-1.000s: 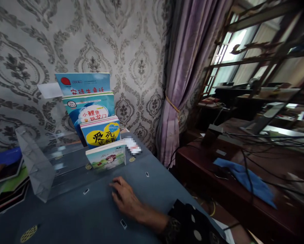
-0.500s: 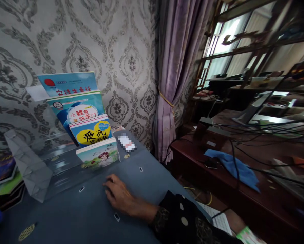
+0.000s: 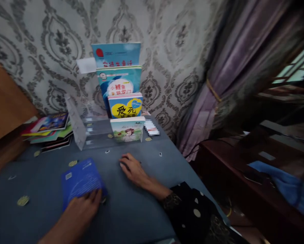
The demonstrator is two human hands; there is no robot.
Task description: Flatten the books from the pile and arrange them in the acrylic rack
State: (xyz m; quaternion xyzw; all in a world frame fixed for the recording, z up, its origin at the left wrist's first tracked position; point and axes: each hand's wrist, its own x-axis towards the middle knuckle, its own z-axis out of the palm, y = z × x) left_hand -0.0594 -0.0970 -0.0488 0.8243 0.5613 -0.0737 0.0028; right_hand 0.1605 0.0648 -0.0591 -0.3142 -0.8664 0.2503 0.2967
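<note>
A blue book [image 3: 82, 178] is low over or on the table at lower left, with a small pale code square and light print on its cover. My left hand [image 3: 84, 206] grips its near right edge; the fingers lie over the cover and the thumb is hidden. My right hand [image 3: 133, 169] rests on the tabletop, fingers loosely bent and apart, holding nothing. Beyond it stands a clear tiered display stand [image 3: 77, 127] whose right side holds several picture books [image 3: 128, 130] upright in steps, the tallest at the back.
A stack of magazines or thin books [image 3: 54, 127] lies left of the stand. A phone-like blurred item [image 3: 151, 128] is right of it. The blue-grey table [image 3: 126, 217] meets a patterned wall [image 3: 167, 67]. A purple curtain [image 3: 218, 78] and a dark red desk [image 3: 233, 169] with a blue cloth [image 3: 281, 183] are at right.
My view has swung left. My left hand has come into view, and the blue book, earlier barely visible at the left edge, has moved right across the table. My right hand stays resting.
</note>
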